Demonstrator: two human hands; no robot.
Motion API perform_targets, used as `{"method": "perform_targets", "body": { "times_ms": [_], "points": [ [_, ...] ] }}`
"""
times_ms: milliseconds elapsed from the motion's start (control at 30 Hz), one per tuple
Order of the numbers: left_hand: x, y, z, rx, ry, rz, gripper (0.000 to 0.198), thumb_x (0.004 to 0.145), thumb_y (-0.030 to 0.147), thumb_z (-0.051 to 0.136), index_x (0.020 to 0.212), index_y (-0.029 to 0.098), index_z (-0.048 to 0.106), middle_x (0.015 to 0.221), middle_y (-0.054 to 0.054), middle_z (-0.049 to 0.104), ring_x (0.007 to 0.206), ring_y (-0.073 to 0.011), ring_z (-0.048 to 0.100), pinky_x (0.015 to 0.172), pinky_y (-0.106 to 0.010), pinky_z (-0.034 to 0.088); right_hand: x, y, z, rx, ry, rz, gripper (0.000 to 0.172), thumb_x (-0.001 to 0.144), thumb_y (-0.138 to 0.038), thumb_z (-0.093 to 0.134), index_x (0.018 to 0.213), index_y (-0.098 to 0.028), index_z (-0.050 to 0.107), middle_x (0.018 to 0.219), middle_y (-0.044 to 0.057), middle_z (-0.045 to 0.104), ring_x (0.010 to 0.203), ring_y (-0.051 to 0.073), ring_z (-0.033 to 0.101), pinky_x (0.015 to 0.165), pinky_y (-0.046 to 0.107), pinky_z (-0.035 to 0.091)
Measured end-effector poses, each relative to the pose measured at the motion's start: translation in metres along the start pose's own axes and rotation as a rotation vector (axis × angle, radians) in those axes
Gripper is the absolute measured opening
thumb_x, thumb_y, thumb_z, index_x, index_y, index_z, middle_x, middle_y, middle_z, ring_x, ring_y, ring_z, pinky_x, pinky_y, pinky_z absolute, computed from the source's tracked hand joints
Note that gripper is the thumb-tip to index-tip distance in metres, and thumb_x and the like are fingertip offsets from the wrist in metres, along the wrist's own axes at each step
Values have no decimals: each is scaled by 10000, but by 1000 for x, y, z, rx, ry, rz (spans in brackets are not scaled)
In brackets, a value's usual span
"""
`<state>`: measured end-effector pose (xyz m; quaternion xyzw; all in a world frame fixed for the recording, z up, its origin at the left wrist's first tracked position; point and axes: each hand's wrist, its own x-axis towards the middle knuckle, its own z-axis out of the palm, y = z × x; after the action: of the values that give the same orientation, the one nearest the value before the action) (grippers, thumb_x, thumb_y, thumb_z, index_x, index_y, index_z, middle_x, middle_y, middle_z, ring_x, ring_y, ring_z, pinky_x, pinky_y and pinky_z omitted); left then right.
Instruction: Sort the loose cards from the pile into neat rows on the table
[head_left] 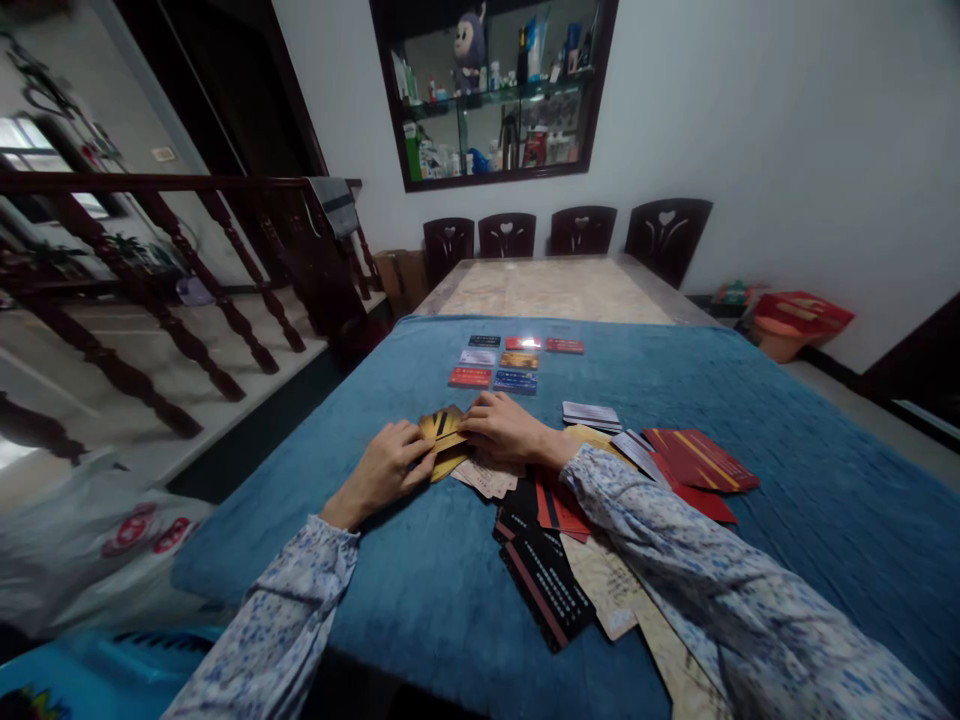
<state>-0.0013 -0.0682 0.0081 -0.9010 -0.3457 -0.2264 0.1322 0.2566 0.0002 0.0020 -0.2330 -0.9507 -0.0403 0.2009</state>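
Note:
Between my two hands are several gold cards [442,424] with a dark stripe, some overlapping on the blue cloth. My left hand [390,462] grips their left edge, thumb toward me and fingers bent. On the right side my right hand [504,428] has its fingers closed on the same gold cards. Beige cards [487,476] lie fanned under my right hand. Closer to me, black cards [547,580] and orange-red cards [561,512] spread out loosely, partly covered by my right sleeve. Farther off, small stacks of cards stand in rows, among them a blue one [516,381] and a red one [470,377].
The blue cloth [360,400] covers the near part of the table. Dark red cards [701,458] and white cards [591,415] lie to the right. Chairs [583,230] stand beyond the table. A wooden railing [187,183] and plastic bags [90,540] are on the left.

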Motion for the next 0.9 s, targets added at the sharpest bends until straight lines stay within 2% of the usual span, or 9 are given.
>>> {"method": "perform_targets", "body": {
  "times_ms": [267,567,900],
  "points": [
    [1,-4,2,86,64,2,296,1060,238,452,905,177,696,834,-64,683,772,-187,567,741,-340,443,1,-3,0,-3,69,86,211,1002,-189,575,1055,-225,777,968,78,774,975,223,548,777,367,318],
    [5,-7,3,3,71,-50,275,1039,215,438,937,186,691,817,-73,686,774,-205,572,736,-358,453,1,-2,2,7,158,121,128,976,-212,629,950,-207,755,903,67,758,910,212,535,753,345,279],
    [18,-2,7,-10,135,-163,215,1000,222,516,975,198,728,951,-85,680,895,-224,564,817,-385,458,0,-2,1,-32,227,106,181,1008,-246,575,918,-185,720,853,81,705,904,220,508,750,344,263]
  ]
}}
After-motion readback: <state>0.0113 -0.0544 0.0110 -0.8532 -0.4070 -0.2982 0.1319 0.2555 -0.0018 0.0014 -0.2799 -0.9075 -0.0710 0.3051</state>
